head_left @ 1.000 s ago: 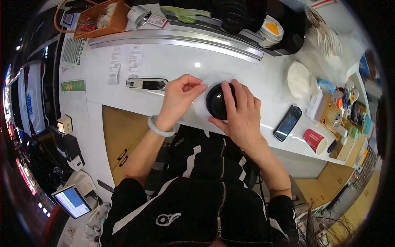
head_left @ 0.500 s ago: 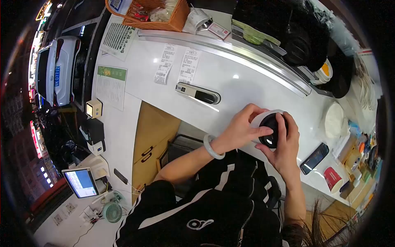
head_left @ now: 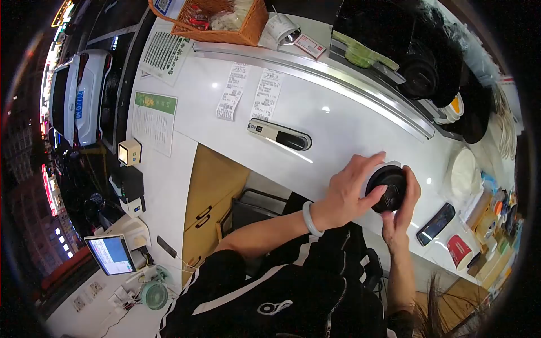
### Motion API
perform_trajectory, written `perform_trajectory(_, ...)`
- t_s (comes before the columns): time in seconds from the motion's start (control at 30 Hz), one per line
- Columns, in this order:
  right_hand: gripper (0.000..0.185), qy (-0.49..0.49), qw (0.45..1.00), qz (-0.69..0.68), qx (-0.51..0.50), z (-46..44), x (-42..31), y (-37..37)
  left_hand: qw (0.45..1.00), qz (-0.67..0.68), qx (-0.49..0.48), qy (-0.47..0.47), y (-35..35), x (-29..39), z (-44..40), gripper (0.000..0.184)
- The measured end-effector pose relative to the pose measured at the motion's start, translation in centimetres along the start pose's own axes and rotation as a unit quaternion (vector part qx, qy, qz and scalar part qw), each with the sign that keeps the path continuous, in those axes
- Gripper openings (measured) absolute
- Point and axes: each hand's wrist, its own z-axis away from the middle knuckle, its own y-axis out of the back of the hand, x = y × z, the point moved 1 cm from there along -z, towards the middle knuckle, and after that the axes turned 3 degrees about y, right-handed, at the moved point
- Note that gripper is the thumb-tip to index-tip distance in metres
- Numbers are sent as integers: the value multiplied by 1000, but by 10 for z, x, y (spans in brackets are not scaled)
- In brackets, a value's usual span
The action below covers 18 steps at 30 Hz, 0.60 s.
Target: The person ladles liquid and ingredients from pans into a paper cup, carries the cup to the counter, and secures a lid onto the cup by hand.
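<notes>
Both hands are around a white paper cup (head_left: 369, 183) with a black lid (head_left: 395, 188) on it, over the front edge of the white counter. My left hand (head_left: 350, 186), below a pale bangle (head_left: 312, 219), has its thumb pressed on the lid and its fingers reaching along the cup's far side. My right hand (head_left: 407, 209) wraps the cup from the right, its fingers curled at the lid's edge. Most of the cup's body is hidden by the lid and the hands. Left of the hands lies a stapler-like black and silver device (head_left: 280, 134).
Two printed receipts (head_left: 266, 93) lie behind the device. A metal rail (head_left: 315, 76) crosses the counter's back, near a wicker basket (head_left: 248, 25). To the right are a phone (head_left: 436, 224), a red paper cup (head_left: 460, 252) and white round items (head_left: 462, 172). A monitor (head_left: 110, 253) stands lower left.
The lidded cup and both hands have shifted right and slightly down. My right index finger has moved off the lid's top to its side. The camera view has shifted a little too.
</notes>
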Motion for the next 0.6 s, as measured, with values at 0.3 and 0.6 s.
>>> perform_trajectory(0.3,57,-166,916,-271,245,16,3,-44,935,-214,21,-282,-23,-15,-1,42)
perform_trajectory(0.6,55,-124,917,-257,279,7,3,-51,943,-136,37,-300,-29,-29,-9,47)
